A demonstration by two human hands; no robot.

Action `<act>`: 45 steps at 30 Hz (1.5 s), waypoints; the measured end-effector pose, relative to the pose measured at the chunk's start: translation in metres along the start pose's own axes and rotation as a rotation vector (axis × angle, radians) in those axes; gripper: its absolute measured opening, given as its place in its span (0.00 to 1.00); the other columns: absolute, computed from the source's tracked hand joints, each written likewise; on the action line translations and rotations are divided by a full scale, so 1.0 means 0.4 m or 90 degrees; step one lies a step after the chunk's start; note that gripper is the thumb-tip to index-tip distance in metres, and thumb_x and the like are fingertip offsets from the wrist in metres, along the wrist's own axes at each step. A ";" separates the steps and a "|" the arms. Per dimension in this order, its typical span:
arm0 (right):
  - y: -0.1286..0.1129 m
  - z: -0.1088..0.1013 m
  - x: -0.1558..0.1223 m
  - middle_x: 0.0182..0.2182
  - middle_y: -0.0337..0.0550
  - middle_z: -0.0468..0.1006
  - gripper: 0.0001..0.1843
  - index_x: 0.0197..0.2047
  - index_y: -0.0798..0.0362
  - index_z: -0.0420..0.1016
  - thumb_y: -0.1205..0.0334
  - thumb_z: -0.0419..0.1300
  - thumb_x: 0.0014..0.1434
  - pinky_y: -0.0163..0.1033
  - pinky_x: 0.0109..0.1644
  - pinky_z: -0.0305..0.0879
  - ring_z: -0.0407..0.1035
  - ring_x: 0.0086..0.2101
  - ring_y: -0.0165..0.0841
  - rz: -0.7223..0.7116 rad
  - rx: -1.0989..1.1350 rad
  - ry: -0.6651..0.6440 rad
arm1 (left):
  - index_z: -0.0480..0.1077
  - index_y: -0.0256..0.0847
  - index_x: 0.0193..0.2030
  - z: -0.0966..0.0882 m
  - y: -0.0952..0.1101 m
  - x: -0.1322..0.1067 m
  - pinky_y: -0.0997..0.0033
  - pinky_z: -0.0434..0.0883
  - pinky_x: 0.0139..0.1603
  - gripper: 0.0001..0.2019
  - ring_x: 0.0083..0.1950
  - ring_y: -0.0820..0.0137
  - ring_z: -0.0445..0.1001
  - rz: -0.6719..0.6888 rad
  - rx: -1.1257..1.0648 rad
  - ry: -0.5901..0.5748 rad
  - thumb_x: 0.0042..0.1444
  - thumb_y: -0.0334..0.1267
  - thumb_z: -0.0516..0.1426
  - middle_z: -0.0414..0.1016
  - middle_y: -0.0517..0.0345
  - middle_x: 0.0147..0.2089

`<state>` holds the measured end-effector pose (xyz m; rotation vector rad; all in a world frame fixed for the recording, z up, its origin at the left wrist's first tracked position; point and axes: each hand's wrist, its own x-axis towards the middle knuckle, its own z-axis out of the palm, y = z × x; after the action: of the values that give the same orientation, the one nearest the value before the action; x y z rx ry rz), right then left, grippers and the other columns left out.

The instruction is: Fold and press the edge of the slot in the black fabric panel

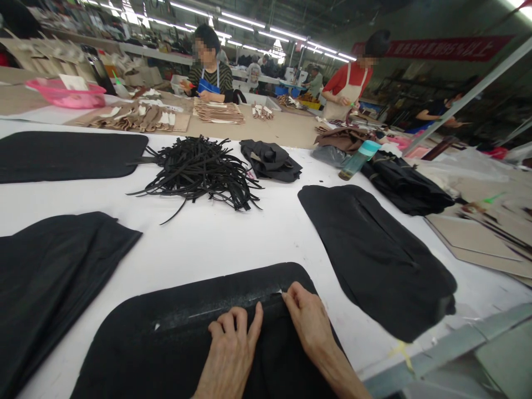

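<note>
Beyond the hands [233,343], a pink basket [78,100] holds something white [73,82].

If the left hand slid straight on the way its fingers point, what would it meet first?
Probably the shiny strip on the black panel, just ahead of the left hand. Beyond the panel's far edge comes white tabletop, then perhaps the bunched black fabric, though depth is unclear.

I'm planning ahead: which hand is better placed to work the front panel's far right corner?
Probably the right hand: its fingertips are nearer that corner; the left hand rests farther left on the panel.
</note>
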<state>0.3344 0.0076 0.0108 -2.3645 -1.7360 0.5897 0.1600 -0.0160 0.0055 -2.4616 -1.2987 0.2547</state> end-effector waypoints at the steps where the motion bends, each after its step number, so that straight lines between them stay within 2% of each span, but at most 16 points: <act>1: -0.002 0.001 0.000 0.20 0.36 0.67 0.13 0.25 0.49 0.55 0.60 0.48 0.62 0.36 0.28 0.51 0.64 0.25 0.33 -0.002 -0.011 -0.001 | 0.54 0.52 0.64 -0.001 0.000 0.002 0.60 0.65 0.30 0.28 0.32 0.59 0.69 0.003 0.005 -0.004 0.56 0.29 0.48 0.69 0.46 0.40; 4: -0.002 0.004 -0.005 0.20 0.36 0.68 0.11 0.27 0.49 0.58 0.62 0.48 0.63 0.36 0.28 0.53 0.66 0.25 0.34 -0.018 -0.043 0.019 | 0.50 0.56 0.65 -0.006 0.002 0.015 0.62 0.65 0.27 0.29 0.30 0.60 0.70 0.012 0.023 -0.035 0.57 0.29 0.47 0.70 0.48 0.37; 7: 0.009 0.008 -0.017 0.28 0.40 0.72 0.06 0.38 0.51 0.64 0.65 0.47 0.63 0.35 0.29 0.57 0.69 0.27 0.33 -0.093 -0.076 0.083 | 0.44 0.62 0.65 -0.012 0.007 0.035 0.62 0.66 0.23 0.30 0.27 0.59 0.71 0.010 0.031 -0.080 0.59 0.30 0.46 0.70 0.50 0.34; 9: 0.022 0.012 -0.030 0.36 0.43 0.73 0.12 0.47 0.51 0.65 0.69 0.46 0.63 0.34 0.27 0.58 0.70 0.28 0.32 -0.179 -0.125 0.107 | 0.41 0.64 0.65 -0.015 0.010 0.047 0.61 0.66 0.22 0.31 0.27 0.58 0.71 0.009 0.033 -0.105 0.60 0.31 0.45 0.70 0.51 0.32; 11: 0.036 0.017 -0.043 0.41 0.44 0.72 0.20 0.53 0.50 0.64 0.74 0.45 0.61 0.34 0.24 0.58 0.70 0.26 0.31 -0.265 -0.199 0.104 | 0.39 0.66 0.65 -0.016 0.013 0.055 0.61 0.67 0.22 0.32 0.26 0.58 0.71 0.007 0.024 -0.118 0.60 0.31 0.45 0.70 0.51 0.32; 14: 0.051 0.028 -0.059 0.42 0.45 0.72 0.28 0.55 0.51 0.64 0.81 0.47 0.54 0.33 0.23 0.61 0.71 0.25 0.30 -0.356 -0.286 0.096 | 0.38 0.67 0.65 -0.015 0.013 0.055 0.61 0.67 0.22 0.33 0.27 0.58 0.71 -0.008 0.007 -0.120 0.60 0.30 0.46 0.70 0.52 0.33; 17: 0.058 0.040 -0.065 0.41 0.48 0.73 0.29 0.56 0.57 0.63 0.82 0.47 0.52 0.34 0.24 0.65 0.72 0.26 0.32 -0.409 -0.320 0.107 | 0.44 0.63 0.65 -0.007 0.005 0.038 0.61 0.68 0.24 0.31 0.29 0.59 0.71 -0.003 -0.041 -0.082 0.59 0.29 0.46 0.70 0.51 0.35; 21: 0.070 0.055 -0.062 0.42 0.51 0.74 0.28 0.55 0.62 0.64 0.83 0.45 0.51 0.33 0.25 0.67 0.72 0.27 0.32 -0.448 -0.333 0.173 | 0.58 0.43 0.62 0.031 -0.029 -0.017 0.60 0.70 0.39 0.27 0.42 0.59 0.69 0.018 -0.137 0.044 0.55 0.27 0.49 0.70 0.46 0.45; 23: 0.076 0.062 -0.060 0.42 0.53 0.74 0.28 0.53 0.64 0.65 0.84 0.44 0.50 0.33 0.25 0.68 0.72 0.27 0.33 -0.454 -0.330 0.204 | 0.62 0.37 0.59 0.064 -0.059 -0.056 0.60 0.68 0.45 0.25 0.45 0.59 0.68 0.020 -0.149 0.085 0.53 0.26 0.49 0.69 0.46 0.47; 29: 0.087 0.070 -0.062 0.40 0.51 0.74 0.28 0.53 0.61 0.65 0.84 0.43 0.50 0.33 0.23 0.68 0.71 0.24 0.31 -0.435 -0.324 0.218 | 0.62 0.36 0.57 0.168 -0.188 -0.190 0.60 0.63 0.50 0.27 0.47 0.61 0.67 0.001 -0.124 0.167 0.51 0.18 0.46 0.69 0.47 0.49; 32: 0.089 0.070 -0.059 0.40 0.51 0.73 0.28 0.53 0.60 0.65 0.83 0.41 0.52 0.33 0.21 0.67 0.71 0.22 0.31 -0.421 -0.304 0.217 | 0.64 0.36 0.56 0.194 -0.242 -0.250 0.62 0.64 0.50 0.28 0.47 0.62 0.68 -0.058 -0.120 0.173 0.49 0.15 0.45 0.69 0.47 0.49; 35: 0.086 0.061 -0.056 0.40 0.51 0.73 0.25 0.53 0.58 0.66 0.79 0.39 0.57 0.33 0.21 0.68 0.71 0.22 0.31 -0.397 -0.208 0.193 | 0.68 0.34 0.52 0.205 -0.277 -0.290 0.62 0.65 0.48 0.26 0.45 0.61 0.69 -0.115 -0.123 0.187 0.48 0.14 0.45 0.70 0.46 0.48; 38: 0.065 0.035 -0.063 0.38 0.51 0.74 0.18 0.52 0.57 0.66 0.68 0.41 0.65 0.33 0.28 0.71 0.74 0.29 0.34 -0.366 -0.048 0.200 | 0.71 0.36 0.48 0.190 -0.285 -0.297 0.61 0.66 0.49 0.23 0.46 0.60 0.69 -0.157 -0.191 0.230 0.50 0.17 0.46 0.72 0.48 0.48; 41: 0.011 0.003 -0.081 0.31 0.45 0.78 0.16 0.52 0.56 0.67 0.60 0.45 0.67 0.32 0.29 0.70 0.75 0.29 0.34 -0.345 0.082 0.189 | 0.69 0.44 0.51 0.122 -0.254 -0.263 0.69 0.67 0.51 0.18 0.50 0.64 0.69 -0.183 -0.454 0.240 0.56 0.27 0.49 0.72 0.55 0.51; 42: -0.014 -0.006 -0.089 0.29 0.43 0.78 0.15 0.51 0.55 0.67 0.59 0.46 0.67 0.31 0.28 0.70 0.74 0.27 0.33 -0.353 0.112 0.174 | 0.69 0.47 0.51 0.088 -0.237 -0.243 0.72 0.68 0.51 0.16 0.50 0.66 0.70 -0.204 -0.587 0.196 0.58 0.32 0.50 0.72 0.58 0.51; 45: -0.094 -0.021 -0.106 0.29 0.40 0.79 0.14 0.52 0.54 0.66 0.61 0.47 0.67 0.28 0.29 0.69 0.74 0.25 0.30 -0.449 0.167 0.170 | 0.71 0.48 0.48 -0.022 -0.180 -0.174 0.71 0.68 0.48 0.14 0.46 0.66 0.71 -0.277 -0.970 -0.044 0.59 0.44 0.50 0.75 0.57 0.45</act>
<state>0.2939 -0.0194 0.0407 -1.4345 -2.0288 0.3344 0.0685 -0.0378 0.0412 -2.9601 -2.6018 -1.1982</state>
